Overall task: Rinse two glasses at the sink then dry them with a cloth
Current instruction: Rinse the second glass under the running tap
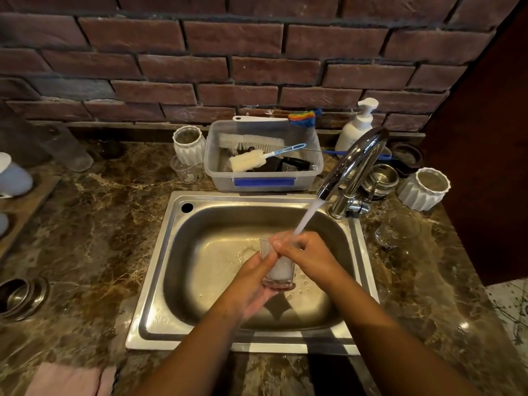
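Over the steel sink I hold a small clear glass full of foamy water. My left hand grips it from below and behind, fingers curled round its side. My right hand holds the rim, fingers over the mouth. Water runs from the chrome tap onto my right fingers and into the glass. A second clear glass stands on the counter right of the sink. A pink cloth lies at the counter's front left.
Behind the sink stands a plastic tub with brushes and a sponge wand. A soap pump bottle, white ribbed cups, metal bowls and another small glass stand on the marble counter. A brick wall rises behind.
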